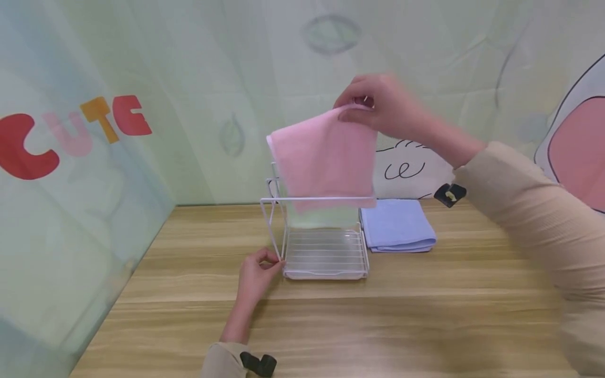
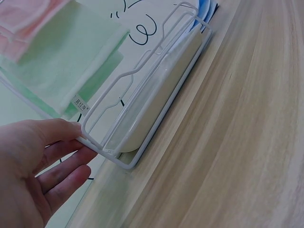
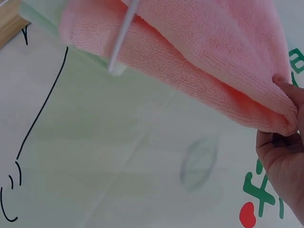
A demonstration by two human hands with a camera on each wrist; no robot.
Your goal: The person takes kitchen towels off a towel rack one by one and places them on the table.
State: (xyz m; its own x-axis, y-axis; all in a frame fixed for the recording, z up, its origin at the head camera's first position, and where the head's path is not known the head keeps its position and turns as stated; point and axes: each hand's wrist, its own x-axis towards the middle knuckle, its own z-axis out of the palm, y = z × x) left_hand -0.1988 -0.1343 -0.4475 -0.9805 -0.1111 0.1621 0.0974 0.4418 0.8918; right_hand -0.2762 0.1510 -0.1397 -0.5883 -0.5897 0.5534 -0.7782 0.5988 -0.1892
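Note:
My right hand (image 1: 389, 105) pinches a pink towel (image 1: 326, 152) by its upper right corner. The towel hangs down over a white wire rack (image 1: 268, 227), and its lower edge reaches about the height of the front bar. A light green towel (image 1: 323, 218) hangs on the rack behind the pink one; its small label shows in the left wrist view. At the rack's lower left corner, my left hand (image 1: 255, 275) pinches the wire between thumb and fingers. In the right wrist view the pink towel (image 3: 204, 52) shows its folded layers.
A folded blue towel (image 1: 399, 226) lies on the wooden table (image 1: 198, 273), just right of the rack. A pale tray (image 1: 326, 254) sits in the rack's base. Behind the table hangs a printed curtain (image 1: 198, 105).

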